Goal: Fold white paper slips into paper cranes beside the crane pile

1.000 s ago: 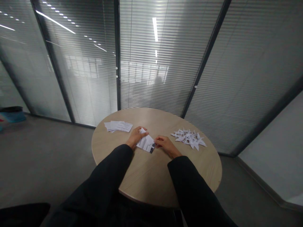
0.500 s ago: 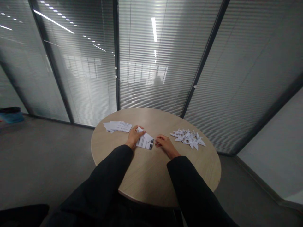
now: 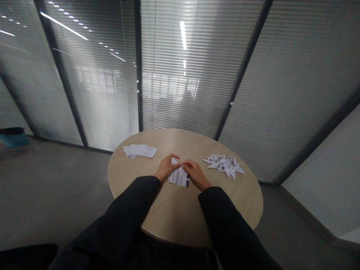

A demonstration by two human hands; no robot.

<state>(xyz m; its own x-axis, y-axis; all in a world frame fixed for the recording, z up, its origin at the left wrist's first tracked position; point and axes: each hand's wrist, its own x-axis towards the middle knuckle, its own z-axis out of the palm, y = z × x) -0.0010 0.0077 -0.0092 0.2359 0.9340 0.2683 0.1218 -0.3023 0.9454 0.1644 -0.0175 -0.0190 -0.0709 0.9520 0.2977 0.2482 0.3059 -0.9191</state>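
Observation:
A partly folded sheet of printed paper (image 3: 179,179) lies at the middle of the round table, its upper corners turned in. My left hand (image 3: 166,167) grips its upper left edge between thumb and fingers. From the other side my right hand (image 3: 194,172) pinches the folded flap near the top, its fingertips close to the left thumb. Part of the paper is covered by both hands. To the right of my right hand sits a pile of white folded-paper figures (image 3: 224,164) with pointed tips.
Several printed paper sheets (image 3: 140,150) lie overlapping at the table's left. The round wooden table (image 3: 180,217) stands before a glass partition with blinds (image 3: 180,108). A blue bin (image 3: 14,138) is on the floor far left.
The paper and my left hand have shifted slightly right and nearer to me. My right hand, beside the paper before, has come onto its folded flap.

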